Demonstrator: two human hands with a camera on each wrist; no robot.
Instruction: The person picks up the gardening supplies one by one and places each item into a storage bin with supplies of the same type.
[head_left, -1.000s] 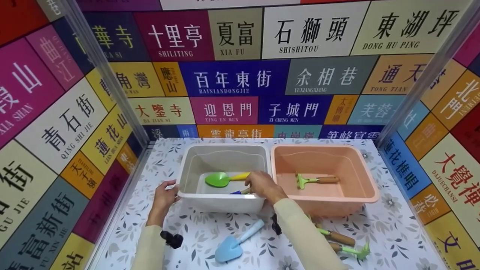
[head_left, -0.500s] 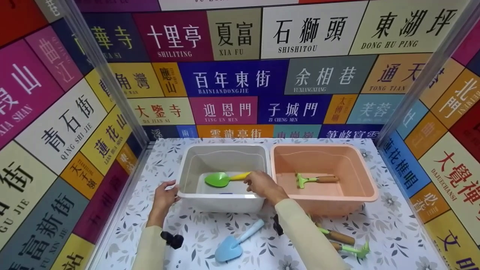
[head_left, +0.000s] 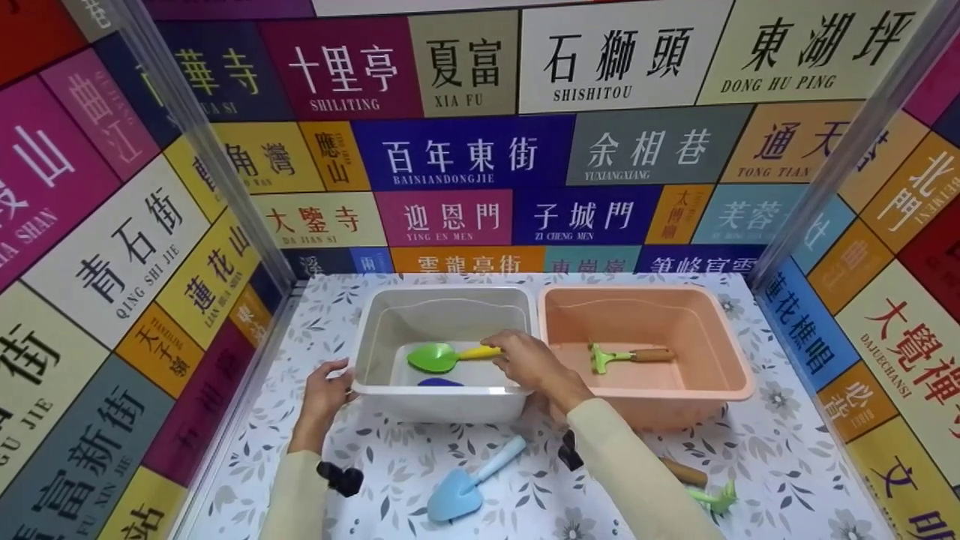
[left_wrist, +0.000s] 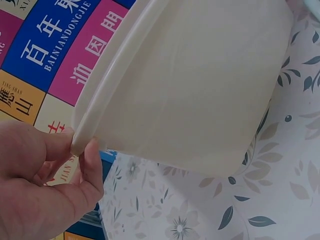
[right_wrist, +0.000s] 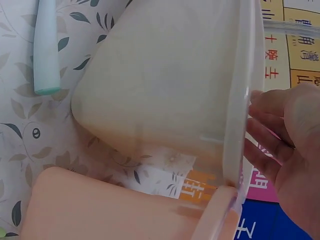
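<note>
1. Nearest the camera, a pale blue trowel [head_left: 459,493] lies on the floral table covering [head_left: 390,487], between the two forearms and well short of either grip.
2. A wooden handle [head_left: 684,472] and a green tool head [head_left: 721,496] show beside the right sleeve, nearer the camera than the right grip.
3. The left hand [head_left: 326,394] pinches the rim of a pale grey bin [head_left: 442,407] at its near left corner, thumb and fingers closed to the rim's thickness.
4. The right hand [head_left: 532,365] reaches over the same bin's near right side, fingers loosely bent and parted, nothing visible in its grasp; whether the fingertips touch the rim is unclear.
5. Below and left of the right fingertips, a dark blue piece [head_left: 439,382] shows inside the bin, partly hidden by the near rim.
6. A green trowel [head_left: 433,358] lies just beyond it, its yellow handle pointing to the right fingertips.
7. Right of that grip, a peach bin [head_left: 645,409] holds a green-headed tool [head_left: 619,357]. Behind, sign-covered walls [head_left: 465,154].
</note>
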